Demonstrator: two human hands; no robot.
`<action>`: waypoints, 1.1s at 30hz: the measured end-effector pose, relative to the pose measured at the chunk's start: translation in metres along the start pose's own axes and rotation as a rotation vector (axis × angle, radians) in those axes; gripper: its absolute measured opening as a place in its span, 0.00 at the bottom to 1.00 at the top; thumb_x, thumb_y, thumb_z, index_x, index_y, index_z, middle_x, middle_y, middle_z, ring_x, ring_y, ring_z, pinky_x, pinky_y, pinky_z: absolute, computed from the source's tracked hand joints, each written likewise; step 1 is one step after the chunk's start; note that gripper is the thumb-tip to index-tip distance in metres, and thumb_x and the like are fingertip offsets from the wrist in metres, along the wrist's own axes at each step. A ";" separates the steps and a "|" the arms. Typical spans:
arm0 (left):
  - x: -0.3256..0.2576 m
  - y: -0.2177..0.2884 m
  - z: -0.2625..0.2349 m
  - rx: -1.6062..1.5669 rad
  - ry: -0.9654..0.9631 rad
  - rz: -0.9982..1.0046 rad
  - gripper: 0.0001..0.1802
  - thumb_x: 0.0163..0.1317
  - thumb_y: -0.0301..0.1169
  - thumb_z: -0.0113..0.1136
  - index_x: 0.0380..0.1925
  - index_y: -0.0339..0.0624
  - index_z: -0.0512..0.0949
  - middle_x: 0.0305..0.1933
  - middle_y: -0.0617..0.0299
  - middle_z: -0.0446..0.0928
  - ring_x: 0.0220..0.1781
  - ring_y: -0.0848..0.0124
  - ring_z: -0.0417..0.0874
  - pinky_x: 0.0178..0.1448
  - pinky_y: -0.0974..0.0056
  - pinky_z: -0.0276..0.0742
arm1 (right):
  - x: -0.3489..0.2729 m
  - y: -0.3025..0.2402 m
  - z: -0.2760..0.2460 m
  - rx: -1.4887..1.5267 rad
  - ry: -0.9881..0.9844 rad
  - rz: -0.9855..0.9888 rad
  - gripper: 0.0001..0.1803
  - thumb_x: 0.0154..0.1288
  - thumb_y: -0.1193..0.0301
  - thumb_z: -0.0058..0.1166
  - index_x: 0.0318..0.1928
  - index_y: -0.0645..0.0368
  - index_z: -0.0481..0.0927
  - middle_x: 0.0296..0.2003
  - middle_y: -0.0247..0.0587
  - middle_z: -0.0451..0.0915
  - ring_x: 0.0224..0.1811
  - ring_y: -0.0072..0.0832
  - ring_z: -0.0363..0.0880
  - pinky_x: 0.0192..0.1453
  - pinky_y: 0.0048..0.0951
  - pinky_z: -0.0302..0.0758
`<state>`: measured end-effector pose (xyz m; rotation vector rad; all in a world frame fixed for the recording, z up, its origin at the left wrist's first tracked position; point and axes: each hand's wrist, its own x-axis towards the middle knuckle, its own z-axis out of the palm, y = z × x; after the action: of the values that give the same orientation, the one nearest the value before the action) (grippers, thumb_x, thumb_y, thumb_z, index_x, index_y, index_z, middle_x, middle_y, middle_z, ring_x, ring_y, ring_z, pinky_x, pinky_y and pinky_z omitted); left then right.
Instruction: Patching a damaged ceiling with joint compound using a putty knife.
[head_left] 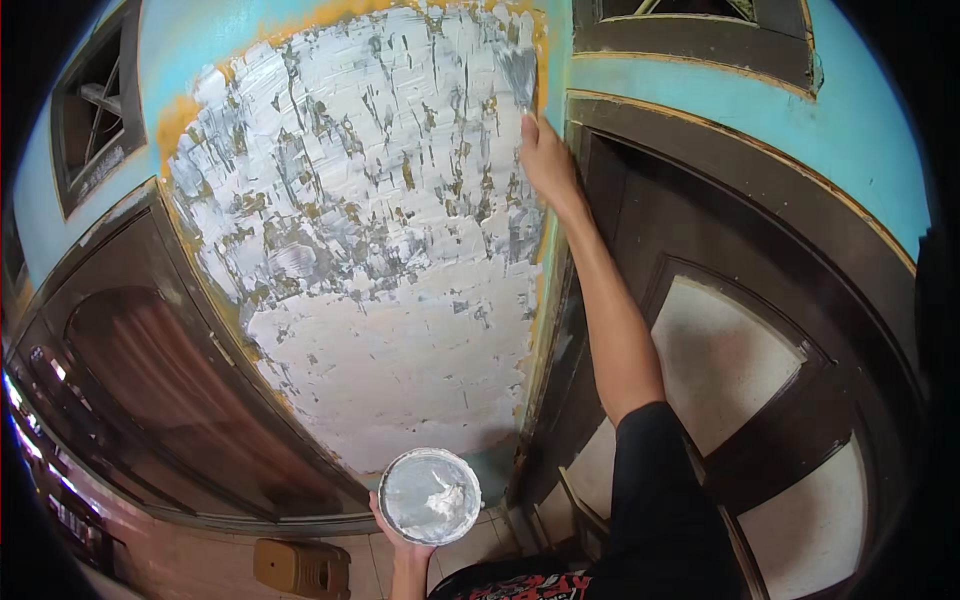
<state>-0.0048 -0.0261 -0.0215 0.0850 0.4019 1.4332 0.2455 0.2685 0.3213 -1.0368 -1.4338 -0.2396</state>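
My right hand [549,165] is raised to the upper right of the wall, closed around the handle of a putty knife [517,78]. The knife's broad blade lies against the wall near its orange edge. Low in front of me, my left hand [398,538] supports a round tub [402,492] from beneath and its left side. Inside the tub sits a lump of white putty [447,500]. White putty covers the wall patch [390,350], smoother in the lower part. Higher up it is streaked, with grey and brown showing through.
A dark wooden door [190,390] stands left of the patch. On the right is another dark door [690,235] with pale panels, close to my right arm. A brown plastic stool [300,567] sits on the tiled floor [375,560]. Turquoise paint [650,75] surrounds the frames.
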 end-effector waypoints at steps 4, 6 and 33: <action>-0.005 0.003 -0.005 -0.001 0.008 0.019 0.44 0.52 0.68 0.43 0.60 0.49 0.65 0.64 0.53 0.62 0.60 0.49 0.65 0.60 0.41 0.65 | -0.067 0.025 0.003 0.030 -0.154 0.133 0.22 0.71 0.57 0.33 0.46 0.62 0.73 0.39 0.60 0.76 0.44 0.57 0.73 0.46 0.47 0.69; -0.006 0.005 -0.004 -0.013 0.026 0.029 0.44 0.53 0.68 0.43 0.61 0.48 0.65 0.65 0.52 0.61 0.61 0.49 0.65 0.60 0.41 0.64 | -0.092 0.027 0.000 0.140 -0.131 0.132 0.21 0.71 0.56 0.34 0.38 0.62 0.71 0.28 0.56 0.75 0.34 0.56 0.74 0.37 0.43 0.69; 0.003 0.005 -0.002 -0.030 -0.042 0.051 0.43 0.53 0.68 0.42 0.61 0.50 0.64 0.65 0.54 0.61 0.61 0.49 0.65 0.61 0.41 0.63 | 0.009 -0.008 0.004 0.047 -0.205 -0.012 0.23 0.71 0.55 0.32 0.31 0.62 0.69 0.21 0.44 0.72 0.24 0.37 0.73 0.35 0.37 0.69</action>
<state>-0.0102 -0.0227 -0.0219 0.1019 0.3458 1.4850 0.2388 0.2708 0.3324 -1.0373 -1.6232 -0.1099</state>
